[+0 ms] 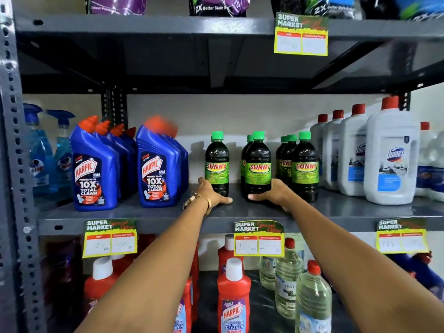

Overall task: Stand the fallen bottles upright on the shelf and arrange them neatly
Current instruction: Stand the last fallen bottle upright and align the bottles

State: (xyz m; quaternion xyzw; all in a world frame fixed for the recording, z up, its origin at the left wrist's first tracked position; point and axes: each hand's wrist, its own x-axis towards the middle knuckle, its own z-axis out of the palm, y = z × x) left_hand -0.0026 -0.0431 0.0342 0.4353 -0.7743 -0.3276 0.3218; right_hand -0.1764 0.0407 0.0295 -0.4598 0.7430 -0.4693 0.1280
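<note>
The dark Sunny bottles (258,164) with green caps are all standing upright in rows on the grey middle shelf (144,213), between the blue Harpic bottles (158,164) and the white Domex bottles (389,155). The left hand (212,193) is wrapping its fingers (203,180) around the base of the leftmost bottle (217,162); the right hand (274,192) is gripping the base of the middle front one.

Bare shelf (134,213) is lying open along the front edge and in the gap between the blue Harpic bottles (159,164) and the leftmost Sunny bottle (217,164), while white Domex bottles (390,155) are crowding the right side.
</note>
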